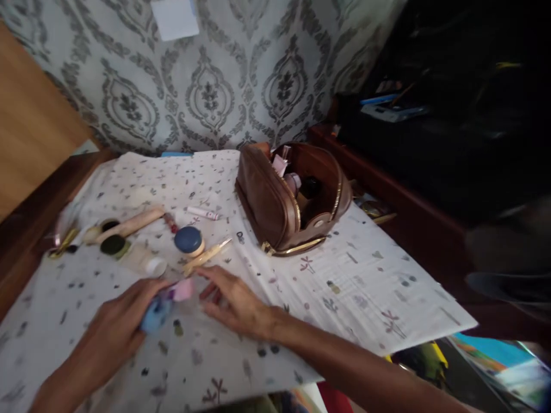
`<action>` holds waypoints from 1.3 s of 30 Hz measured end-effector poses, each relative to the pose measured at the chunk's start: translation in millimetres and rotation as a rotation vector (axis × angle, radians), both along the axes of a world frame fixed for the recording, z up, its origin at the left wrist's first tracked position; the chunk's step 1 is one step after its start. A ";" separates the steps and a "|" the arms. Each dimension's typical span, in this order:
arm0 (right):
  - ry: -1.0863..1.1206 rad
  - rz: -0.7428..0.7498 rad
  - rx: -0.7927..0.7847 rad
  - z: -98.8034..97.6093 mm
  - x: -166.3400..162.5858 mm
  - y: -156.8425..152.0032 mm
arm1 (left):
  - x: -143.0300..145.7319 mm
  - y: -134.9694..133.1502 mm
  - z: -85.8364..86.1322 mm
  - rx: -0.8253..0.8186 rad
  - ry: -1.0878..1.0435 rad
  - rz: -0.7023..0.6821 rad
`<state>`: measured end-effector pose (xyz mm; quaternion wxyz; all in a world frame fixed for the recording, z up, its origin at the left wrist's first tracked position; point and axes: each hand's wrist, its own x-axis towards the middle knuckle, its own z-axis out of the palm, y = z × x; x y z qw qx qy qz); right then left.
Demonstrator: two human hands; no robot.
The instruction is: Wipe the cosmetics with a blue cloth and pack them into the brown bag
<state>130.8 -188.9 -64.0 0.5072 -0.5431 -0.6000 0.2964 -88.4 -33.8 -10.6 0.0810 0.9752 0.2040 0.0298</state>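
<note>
My left hand [114,330] is closed around a small blue thing [155,314] with a pink part [183,289] at its far end, low over the patterned white cloth [344,287]. My right hand [235,301] lies beside it, fingers stretched flat towards the pink part, touching or nearly touching it; motion blurs both. Just beyond my hands lie a blue-lidded round jar [189,240], a cream tube [144,261], a gold clip-like tool [206,256] and a white stick [202,214]. A brown zipped pouch [275,203] stands open further right with small bottles inside.
A beige tube [129,225], a dark round compact [112,245] and gold-capped items [64,244] lie at the left. The cloth covers a wooden table against a patterned wall. Dark shelves with clutter stand at the right; colourful papers [495,361] lie below the table's near right edge.
</note>
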 end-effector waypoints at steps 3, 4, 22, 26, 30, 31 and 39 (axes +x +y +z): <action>0.065 -0.020 0.044 -2.0 3.2 5.1 | 35.3 -16.1 2.9 -0.102 -0.098 -0.099; 0.107 -0.041 0.041 -2.1 4.3 6.6 | 45.9 -17.5 3.7 -0.117 -0.143 -0.112; 0.549 -0.188 -0.019 19.2 19.9 13.5 | 55.1 10.3 -27.0 -0.790 -0.570 0.170; 0.468 -0.200 -0.030 17.5 17.9 13.5 | 58.5 -0.5 -30.5 -0.864 -0.622 0.209; 0.415 -0.135 -0.052 9.8 12.3 15.2 | 60.6 -5.0 -32.9 -0.850 -0.629 0.188; 0.420 -0.127 -0.049 8.0 11.4 15.8 | 61.2 -4.6 -33.3 -0.842 -0.631 0.182; 0.437 -0.105 -0.044 14.4 16.8 13.5 | 64.8 5.3 -36.6 -0.906 -0.653 0.222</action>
